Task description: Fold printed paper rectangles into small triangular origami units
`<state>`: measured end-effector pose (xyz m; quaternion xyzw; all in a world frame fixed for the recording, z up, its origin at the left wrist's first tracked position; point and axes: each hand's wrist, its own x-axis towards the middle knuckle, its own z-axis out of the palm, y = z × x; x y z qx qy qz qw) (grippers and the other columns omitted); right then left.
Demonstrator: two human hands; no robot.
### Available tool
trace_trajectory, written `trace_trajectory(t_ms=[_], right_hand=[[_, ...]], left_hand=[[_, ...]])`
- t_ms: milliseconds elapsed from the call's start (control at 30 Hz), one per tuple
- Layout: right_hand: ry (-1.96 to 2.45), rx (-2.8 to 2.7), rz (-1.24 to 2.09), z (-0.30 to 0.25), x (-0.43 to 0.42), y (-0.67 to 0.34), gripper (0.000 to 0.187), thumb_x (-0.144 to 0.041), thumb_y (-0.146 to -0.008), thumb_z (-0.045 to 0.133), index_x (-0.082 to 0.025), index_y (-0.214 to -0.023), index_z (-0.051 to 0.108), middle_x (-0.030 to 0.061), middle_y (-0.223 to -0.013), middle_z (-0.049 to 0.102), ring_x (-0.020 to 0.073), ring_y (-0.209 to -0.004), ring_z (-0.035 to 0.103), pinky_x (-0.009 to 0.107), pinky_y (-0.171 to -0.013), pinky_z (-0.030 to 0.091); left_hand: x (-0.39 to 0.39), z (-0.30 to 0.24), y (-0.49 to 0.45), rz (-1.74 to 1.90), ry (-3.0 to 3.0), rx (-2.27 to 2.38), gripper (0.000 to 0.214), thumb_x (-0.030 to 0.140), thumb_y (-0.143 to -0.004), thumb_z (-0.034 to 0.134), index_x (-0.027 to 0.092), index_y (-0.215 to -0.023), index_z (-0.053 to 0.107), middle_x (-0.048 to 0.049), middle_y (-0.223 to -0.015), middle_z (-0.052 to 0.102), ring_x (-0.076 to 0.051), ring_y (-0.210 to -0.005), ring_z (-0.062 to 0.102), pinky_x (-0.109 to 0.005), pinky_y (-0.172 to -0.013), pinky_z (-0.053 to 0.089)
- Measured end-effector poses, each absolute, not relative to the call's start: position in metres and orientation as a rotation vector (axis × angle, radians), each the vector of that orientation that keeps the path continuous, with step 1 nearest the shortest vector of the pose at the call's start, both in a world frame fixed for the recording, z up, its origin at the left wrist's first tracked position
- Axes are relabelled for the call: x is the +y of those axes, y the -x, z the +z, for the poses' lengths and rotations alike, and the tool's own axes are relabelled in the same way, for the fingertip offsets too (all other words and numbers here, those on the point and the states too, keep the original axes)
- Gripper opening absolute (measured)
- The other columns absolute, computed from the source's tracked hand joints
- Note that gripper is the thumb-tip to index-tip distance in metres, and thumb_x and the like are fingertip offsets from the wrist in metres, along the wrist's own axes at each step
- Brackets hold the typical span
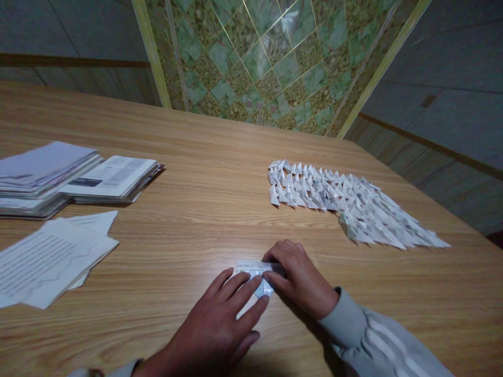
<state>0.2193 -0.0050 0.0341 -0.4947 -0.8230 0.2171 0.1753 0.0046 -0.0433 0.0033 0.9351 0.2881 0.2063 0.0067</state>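
A small piece of folded paper (256,273), white with a light-blue printed part, lies on the table in front of me. My left hand (226,317) rests over its lower left side, palm down, with the fingers spread out and the fingertips on the paper. From the right, my right hand (296,275) grips the paper's upper right edge between thumb and bent fingers. Both hands hide parts of the paper, so its full outline cannot be made out.
Rows of folded white paper pieces (314,188) stand at the right on the wooden table (204,209). Stacks of paper and booklets (113,175) lie at the far left, with loose printed sheets (58,259) nearer to me. A green tiled floor (267,57) shows beyond the table's far edge.
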Motion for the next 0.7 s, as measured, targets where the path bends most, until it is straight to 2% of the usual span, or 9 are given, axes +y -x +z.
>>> trace_trajectory(t_ms=[133, 333, 467, 600, 700], right_hand=[[1.383, -2.321, 0.623, 0.0328, -0.0051, -0.2165, 0.016, -0.011, -0.082, 0.073, -0.019, -0.092, 0.065, 0.0011, -0.091, 0.066, 0.0192, -0.089, 0.057, 0.033, -0.082, 0.036], [1.343, -2.425, 0.450, 0.0347, -0.0081, -0.2138, 0.007, -0.017, -0.087, 0.070, -0.018, -0.082, 0.066, 0.0019, -0.082, 0.064, 0.0187, -0.085, 0.054, 0.031, -0.076, 0.033], [1.218, -2.524, 0.189, 0.0348, -0.0112, -0.2106, 0.024, -0.020, -0.096, 0.059, -0.017, -0.073, 0.064, 0.0021, -0.074, 0.060, 0.0173, -0.077, 0.049, 0.031, -0.070, 0.030], [1.143, -2.582, 0.088, 0.0348, -0.0134, -0.2109, 0.024, -0.022, -0.098, 0.055, -0.018, -0.078, 0.067, 0.0024, -0.075, 0.061, 0.0177, -0.076, 0.047, 0.033, -0.073, 0.030], [1.112, -2.612, 0.079, 0.0355, -0.0145, -0.2124, 0.023, -0.021, -0.098, 0.055, -0.018, -0.080, 0.068, 0.0025, -0.077, 0.063, 0.0180, -0.077, 0.048, 0.034, -0.076, 0.031]], left_hand=[[-0.0446, 0.0055, -0.0054, 0.675, -2.895, 0.915, 0.034, 0.032, -0.089, 0.064, 0.024, -0.122, 0.060, -0.0106, -0.126, 0.065, -0.029, -0.113, 0.058, -0.048, -0.099, 0.041], [-0.0463, 0.0075, -0.0066, 0.631, -2.843, 0.935, 0.035, 0.026, -0.087, 0.065, 0.024, -0.122, 0.060, -0.0112, -0.122, 0.066, -0.029, -0.111, 0.059, -0.050, -0.097, 0.043], [-0.0474, 0.0082, -0.0064, 0.635, -2.844, 0.961, 0.035, 0.027, -0.088, 0.064, 0.025, -0.122, 0.060, -0.0109, -0.122, 0.065, -0.030, -0.112, 0.058, -0.051, -0.097, 0.043], [-0.0486, 0.0110, -0.0071, 0.679, -2.876, 0.941, 0.031, 0.026, -0.089, 0.063, 0.022, -0.120, 0.061, -0.0122, -0.119, 0.066, -0.029, -0.109, 0.059, -0.049, -0.096, 0.044], [-0.0494, 0.0128, -0.0085, 0.734, -2.900, 0.929, 0.029, 0.019, -0.090, 0.060, 0.018, -0.119, 0.061, -0.0118, -0.113, 0.067, -0.027, -0.104, 0.061, -0.044, -0.094, 0.046]])
